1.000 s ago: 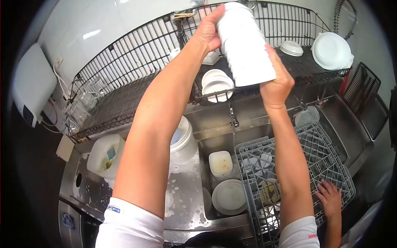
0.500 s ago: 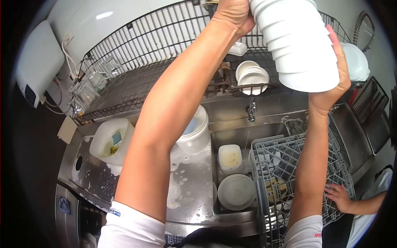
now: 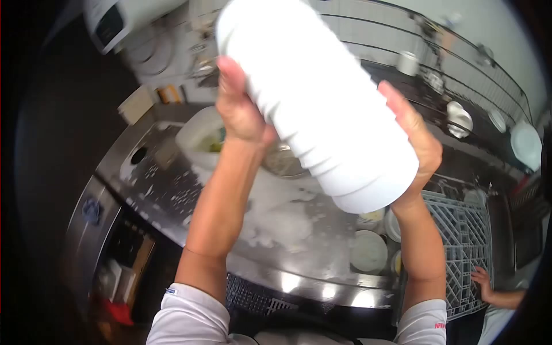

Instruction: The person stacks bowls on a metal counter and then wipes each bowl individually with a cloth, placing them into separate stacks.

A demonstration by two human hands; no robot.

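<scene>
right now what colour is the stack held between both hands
The stack is plain white, seen best in the head view.

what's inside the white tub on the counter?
Inside the white tub, a yellow-green patch and a bit of blue show, too blurred to identify. The left hand covers part of its right side; anything behind it can't be seen.

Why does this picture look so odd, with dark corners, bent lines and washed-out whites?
All in the head view: black rim and bowed wire rack, probably from a wide lens; the white stack is so bright that its surface detail is mostly lost; glare spots on the steel counter along its front edge; slight smearing on the left hand and the rack, likely motion.
</scene>
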